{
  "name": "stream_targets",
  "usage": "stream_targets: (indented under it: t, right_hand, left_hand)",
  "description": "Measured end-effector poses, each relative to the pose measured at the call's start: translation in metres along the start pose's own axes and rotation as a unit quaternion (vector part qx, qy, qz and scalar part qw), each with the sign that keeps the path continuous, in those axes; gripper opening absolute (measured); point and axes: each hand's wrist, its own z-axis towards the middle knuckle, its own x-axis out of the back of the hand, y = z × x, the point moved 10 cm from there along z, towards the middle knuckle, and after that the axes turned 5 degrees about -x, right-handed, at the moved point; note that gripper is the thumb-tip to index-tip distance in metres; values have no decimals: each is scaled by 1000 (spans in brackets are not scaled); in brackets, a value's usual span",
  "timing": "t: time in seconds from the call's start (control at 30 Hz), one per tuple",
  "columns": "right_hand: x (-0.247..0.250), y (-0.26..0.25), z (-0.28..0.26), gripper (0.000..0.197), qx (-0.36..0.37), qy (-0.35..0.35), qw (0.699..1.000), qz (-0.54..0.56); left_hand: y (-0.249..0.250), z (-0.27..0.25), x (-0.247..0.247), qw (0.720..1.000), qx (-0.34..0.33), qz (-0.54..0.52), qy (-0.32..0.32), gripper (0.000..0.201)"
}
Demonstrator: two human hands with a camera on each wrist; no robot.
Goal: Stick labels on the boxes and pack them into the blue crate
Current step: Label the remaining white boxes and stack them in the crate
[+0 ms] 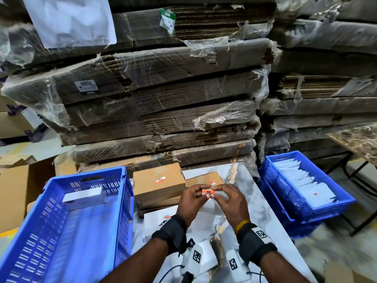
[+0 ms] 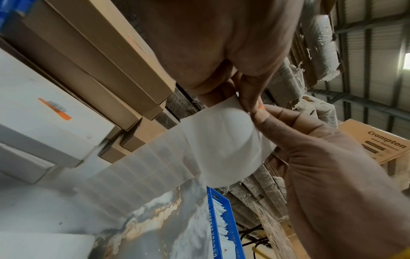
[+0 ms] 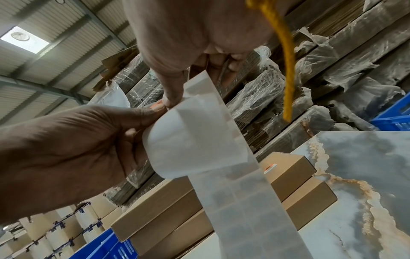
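Both hands meet above the table's middle. My left hand [image 1: 199,193] holds the curled white label strip [image 2: 221,140] and one end of an orange label [image 1: 208,191]. My right hand [image 1: 215,190] pinches the label's other end between thumb and fingertip. The strip's tail [image 3: 239,210] hangs down to the table. A stack of brown boxes [image 1: 159,183] lies just beyond the hands, its top box bearing a small label. One white box [image 1: 84,198] lies in the blue crate [image 1: 61,231] at the left. Another white box [image 1: 157,219] with an orange label sits under my left wrist.
A second blue crate [image 1: 344,203] full of white packets stands at the right, beside the marble-patterned table [image 1: 265,211]. Tall stacks of shrink-wrapped flat cardboard [image 1: 163,88] rise right behind the table. Open cartons [image 1: 18,180] stand at the far left.
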Motion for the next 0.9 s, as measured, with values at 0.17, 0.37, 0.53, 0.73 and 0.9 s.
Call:
stream_targets:
  t: [0.17,0.37,0.53,0.73,0.9]
  right_hand:
    - [-1,4,1,13,16,20,998,-57]
    - [1,-1,-1,17,19,32,995,-97]
    - [1,-4,-3,13,29,22,997,-72]
    - [-6,-9,-1,19,56,-27,996,-60]
    - [-10,-10,3,19,48,-42,995,-70]
  left_hand:
    - [0,-2,-2,1000,16,0,-3,26]
    - [0,-3,-2,1000,12,14,-8,30]
    - [10,-4,-6,1000,-13,16,-21,38]
    - [10,-2,-13,988,-55,132,-59,59]
    - [12,-5,-22,976,-70,186,-91,70]
